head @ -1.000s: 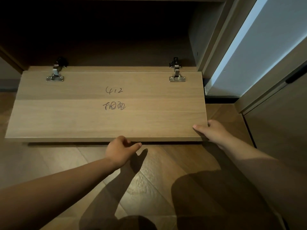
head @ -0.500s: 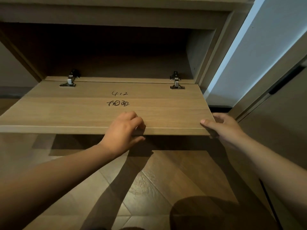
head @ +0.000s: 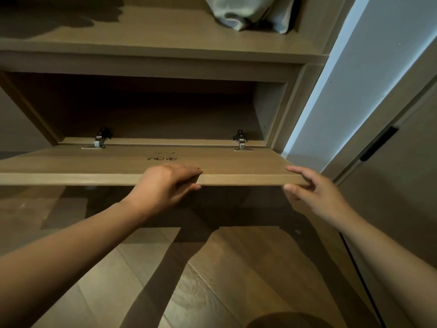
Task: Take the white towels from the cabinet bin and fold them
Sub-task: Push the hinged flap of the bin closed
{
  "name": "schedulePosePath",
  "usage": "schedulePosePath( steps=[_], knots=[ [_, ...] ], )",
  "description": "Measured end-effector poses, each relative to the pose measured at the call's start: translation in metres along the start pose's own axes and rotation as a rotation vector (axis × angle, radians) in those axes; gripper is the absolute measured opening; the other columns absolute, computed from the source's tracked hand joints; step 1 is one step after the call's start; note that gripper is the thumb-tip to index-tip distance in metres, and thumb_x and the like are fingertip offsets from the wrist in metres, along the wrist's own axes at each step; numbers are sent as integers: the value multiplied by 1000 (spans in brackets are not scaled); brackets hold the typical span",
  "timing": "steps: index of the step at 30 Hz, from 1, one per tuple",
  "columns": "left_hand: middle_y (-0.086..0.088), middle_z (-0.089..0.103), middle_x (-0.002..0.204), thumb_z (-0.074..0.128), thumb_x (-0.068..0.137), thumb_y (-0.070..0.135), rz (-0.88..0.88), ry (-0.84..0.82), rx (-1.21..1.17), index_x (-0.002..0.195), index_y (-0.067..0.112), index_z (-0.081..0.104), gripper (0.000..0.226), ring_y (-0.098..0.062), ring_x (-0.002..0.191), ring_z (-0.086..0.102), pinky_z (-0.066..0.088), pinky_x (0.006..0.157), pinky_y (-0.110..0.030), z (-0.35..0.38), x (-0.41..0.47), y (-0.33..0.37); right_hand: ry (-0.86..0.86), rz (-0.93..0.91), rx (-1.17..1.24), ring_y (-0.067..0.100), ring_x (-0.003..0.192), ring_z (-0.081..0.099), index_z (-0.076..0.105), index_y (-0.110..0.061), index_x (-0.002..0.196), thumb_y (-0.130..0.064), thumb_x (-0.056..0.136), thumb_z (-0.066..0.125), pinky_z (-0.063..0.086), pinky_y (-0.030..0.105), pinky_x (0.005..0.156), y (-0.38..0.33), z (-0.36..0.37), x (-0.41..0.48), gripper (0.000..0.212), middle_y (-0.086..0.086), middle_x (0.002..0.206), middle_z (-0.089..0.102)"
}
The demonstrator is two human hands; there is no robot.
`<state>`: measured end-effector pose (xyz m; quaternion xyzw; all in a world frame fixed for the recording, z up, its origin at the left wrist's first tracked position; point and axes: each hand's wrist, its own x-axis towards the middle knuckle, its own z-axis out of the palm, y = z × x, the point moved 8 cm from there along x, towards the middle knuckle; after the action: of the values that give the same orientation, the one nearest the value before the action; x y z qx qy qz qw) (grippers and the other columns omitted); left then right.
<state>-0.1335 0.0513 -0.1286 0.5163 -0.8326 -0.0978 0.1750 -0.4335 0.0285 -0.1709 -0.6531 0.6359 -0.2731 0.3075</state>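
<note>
Flap door (head: 71, 165) rose from drooped to near level, left hand (head: 165, 185) grip wrapped on its edge, right hand (head: 314, 192) pinching the corner; no towels in hand.

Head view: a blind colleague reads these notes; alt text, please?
A left hand and a right hand hold the front edge of a hinged-down cabinet door, roughly level before a dark compartment. Pale cloth lies on the shelf above.

The forearms (head: 71, 252) were bare, as were the left hand (head: 165, 185) at the middle of the flap door (head: 71, 162) and the right hand (head: 314, 192) at its right corner.
</note>
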Motion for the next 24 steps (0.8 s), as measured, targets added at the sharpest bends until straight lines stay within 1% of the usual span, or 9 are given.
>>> schedulePosePath(
  steps=[3,5,7,11,14,16,19,21,24],
  knots=[
    [3,65,123,54,90,36,4,8,-1,131,25,56,42,-14,113,60,51,94,-34,-12,11,-4,73,-40,-139,9,107,52,51,-30,138,-41,90,60,44,16,77,-14,-10,6,50,-7,126,56],
    [5,64,123,59,90,33,0,-4,6,132,27,55,42,-12,112,60,50,94,-31,-17,18,-7,141,-61,-260,15,116,51,52,-27,139,-44,90,57,47,27,91,-22,-17,8,52,-3,130,56],
    [6,63,124,58,91,33,4,-20,37,133,28,54,43,-11,114,58,48,95,-29,-19,23,-8,244,-118,-404,21,125,45,57,-24,135,-42,90,59,42,35,100,-36,-23,7,49,2,135,52],
    [7,59,130,51,89,40,18,-21,77,131,31,55,42,-9,115,56,49,94,-28,-27,34,-9,467,-339,-507,23,105,54,73,-13,114,-26,87,67,41,26,81,-63,-29,2,31,7,112,62],
    [-3,48,142,53,80,43,50,127,129,127,26,59,50,-22,131,44,46,102,-44,-52,48,-10,511,-429,-481,15,89,52,76,-10,105,-20,84,71,36,18,70,-76,-36,14,23,5,95,66],
    [-8,29,155,55,75,52,17,176,202,137,26,50,68,-31,144,22,28,112,-54,-69,61,-14,542,-444,-435,11,86,49,77,-8,102,-16,82,74,32,11,69,-83,-43,25,21,5,89,67],
    [-6,-7,162,39,68,71,-48,111,330,151,31,21,94,-31,147,-11,4,114,-54,-80,84,-24,572,-437,-393,10,86,49,77,-8,100,-14,81,75,32,8,72,-91,-49,38,20,6,89,69],
    [-6,-21,160,29,63,79,-61,90,396,154,31,7,105,-31,146,-20,0,116,-57,-86,97,-28,590,-427,-399,8,86,49,77,-8,99,-14,81,75,32,7,71,-95,-51,47,20,6,89,69],
    [-3,-26,158,29,60,84,-83,80,390,154,30,-4,113,-28,145,-25,-2,117,-59,-95,113,-37,609,-412,-386,8,85,49,78,-10,99,-15,82,75,31,7,70,-101,-57,62,19,5,89,70]
  ],
)
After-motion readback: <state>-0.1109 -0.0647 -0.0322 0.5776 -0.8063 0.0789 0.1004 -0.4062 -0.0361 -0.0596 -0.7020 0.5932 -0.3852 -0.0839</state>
